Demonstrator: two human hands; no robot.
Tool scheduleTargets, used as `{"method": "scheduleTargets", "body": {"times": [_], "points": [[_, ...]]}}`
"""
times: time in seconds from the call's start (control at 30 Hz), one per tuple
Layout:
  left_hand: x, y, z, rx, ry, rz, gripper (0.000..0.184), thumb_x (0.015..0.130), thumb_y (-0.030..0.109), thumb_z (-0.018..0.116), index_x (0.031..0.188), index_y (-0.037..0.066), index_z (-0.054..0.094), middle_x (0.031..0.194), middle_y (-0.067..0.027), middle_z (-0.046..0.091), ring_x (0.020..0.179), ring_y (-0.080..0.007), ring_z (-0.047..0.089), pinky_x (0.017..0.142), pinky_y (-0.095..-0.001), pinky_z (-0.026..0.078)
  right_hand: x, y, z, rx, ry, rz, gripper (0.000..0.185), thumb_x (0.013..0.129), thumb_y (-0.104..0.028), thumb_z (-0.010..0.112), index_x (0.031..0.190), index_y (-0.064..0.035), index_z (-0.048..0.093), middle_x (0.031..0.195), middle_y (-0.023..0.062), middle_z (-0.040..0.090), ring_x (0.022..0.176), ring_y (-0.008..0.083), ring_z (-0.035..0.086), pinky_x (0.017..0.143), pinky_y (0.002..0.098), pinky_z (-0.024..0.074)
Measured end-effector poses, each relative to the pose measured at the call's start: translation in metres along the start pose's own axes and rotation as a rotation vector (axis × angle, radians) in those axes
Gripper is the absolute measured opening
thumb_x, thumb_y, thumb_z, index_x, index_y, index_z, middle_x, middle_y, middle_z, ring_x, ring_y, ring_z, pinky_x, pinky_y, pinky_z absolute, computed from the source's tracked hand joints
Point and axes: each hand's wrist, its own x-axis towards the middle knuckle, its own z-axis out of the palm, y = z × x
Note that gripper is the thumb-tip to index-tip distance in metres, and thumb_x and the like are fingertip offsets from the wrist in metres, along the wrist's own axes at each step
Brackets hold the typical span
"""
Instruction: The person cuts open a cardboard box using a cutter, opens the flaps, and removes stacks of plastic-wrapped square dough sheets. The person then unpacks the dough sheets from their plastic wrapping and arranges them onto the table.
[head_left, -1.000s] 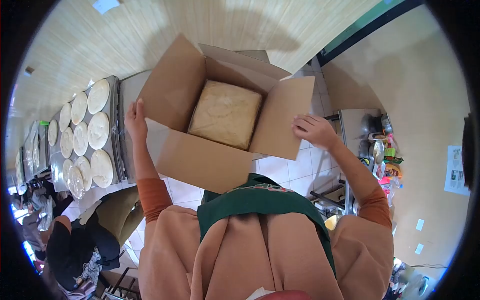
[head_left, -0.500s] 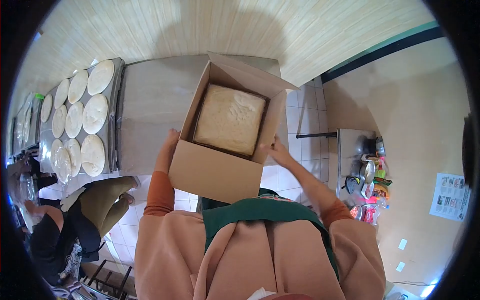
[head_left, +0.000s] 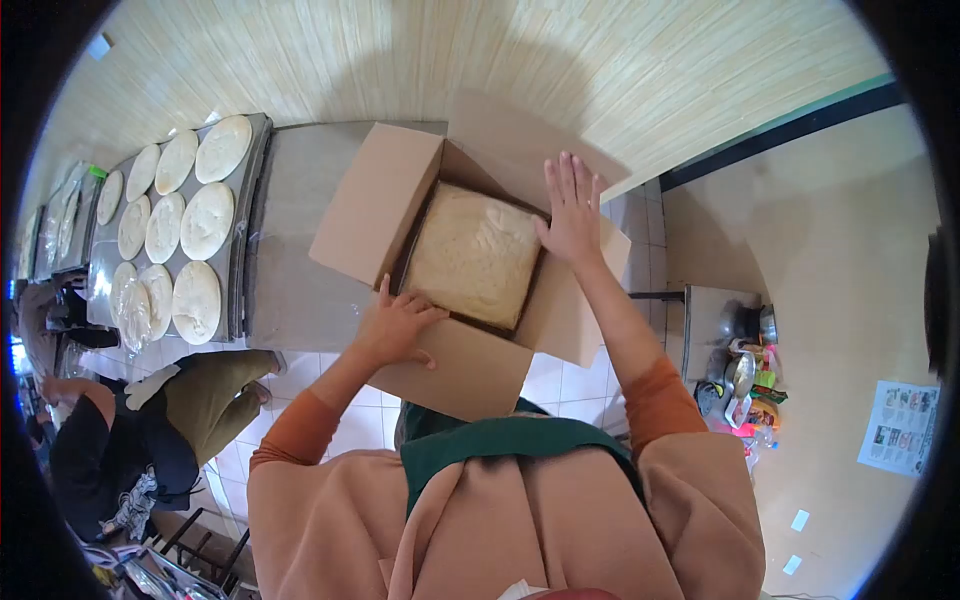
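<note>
An open cardboard box point(head_left: 455, 376) stands in front of me with its flaps folded outward. Inside lies a square, pale brown slab that looks like bread or cake point(head_left: 472, 258). My left hand point(head_left: 398, 325) rests with fingers spread on the near edge and near flap of the box, by its left corner. Over the right side of the box is my right hand point(head_left: 574, 212), its fingers stretched toward the far flap; whether it touches the cardboard I cannot tell.
The box is on a grey table point(head_left: 305, 215) against the wall. Trays of flat round dough pieces point(head_left: 208, 220) are at left. Another person point(head_left: 130, 440) stands at lower left. A side table point(head_left: 705, 325) with bowls and packets is at right.
The left flap, folded out a second ago and out of view half a second ago, is out again. My left hand moved onto the near flap, my right toward the far flap.
</note>
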Motion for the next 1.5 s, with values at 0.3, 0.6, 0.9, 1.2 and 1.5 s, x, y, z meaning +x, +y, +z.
{"method": "scheduleTargets", "body": {"times": [0.3,0.6,0.9,1.2,1.5], "points": [[0.015,0.005,0.065,0.034,0.423,-0.008,0.034,0.065,0.029,0.075,0.094,0.018,0.061,0.091,-0.0020,0.055,0.093,-0.0231,0.053,0.087,-0.0445,0.036,0.066,0.068,0.108,0.346,-0.476,0.200,0.044,0.082,-0.033,0.068,0.119,-0.0109,0.062,0.113,0.0212,0.065,0.106,0.0324,0.062,0.092,0.0451,0.0471],[0.030,0.128,0.136,-0.077,0.465,0.037,0.018,0.076,0.019,0.060,0.093,0.012,0.059,0.089,-0.0041,0.056,0.084,-0.0226,0.057,0.073,-0.0370,0.042,-0.002,-0.001,0.049,0.271,0.095,0.229,0.032,0.085,-0.025,0.063,0.110,-0.0065,0.061,0.099,0.0183,0.064,0.100,0.0367,0.058,0.089,0.0475,0.0458],[0.027,0.109,0.112,-0.431,0.035,0.040,0.035,0.084,0.039,0.068,0.101,0.009,0.060,0.102,-0.0102,0.060,0.097,-0.0317,0.060,0.082,-0.0431,0.049,-0.107,0.025,0.217,1.291,-0.594,1.001,0.077,0.067,-0.031,0.085,0.124,0.0076,0.051,0.119,0.0201,0.061,0.106,0.0288,0.061,0.090,0.0367,0.0489],[0.055,0.098,0.138,-0.887,0.364,-0.674,0.051,0.089,0.036,0.063,0.123,0.001,0.050,0.112,-0.0259,0.059,0.108,-0.0410,0.056,0.095,-0.0434,0.044,-0.090,0.008,0.087,1.624,-0.612,0.847,0.057,0.069,-0.020,0.085,0.117,0.0000,0.060,0.105,0.0121,0.069,0.094,0.0229,0.066,0.085,0.0336,0.0505],[0.062,0.099,0.130,-1.179,0.630,-0.678,0.066,0.087,0.029,0.070,0.133,-0.004,0.036,0.133,-0.0233,0.044,0.128,-0.0326,0.043,0.106,-0.0405,0.035,-0.060,-0.054,-0.070,0.780,-0.302,0.352,0.065,0.065,-0.029,0.083,0.116,-0.0003,0.055,0.098,0.0203,0.068,0.093,0.0347,0.067,0.081,0.0402,0.0526]]}}
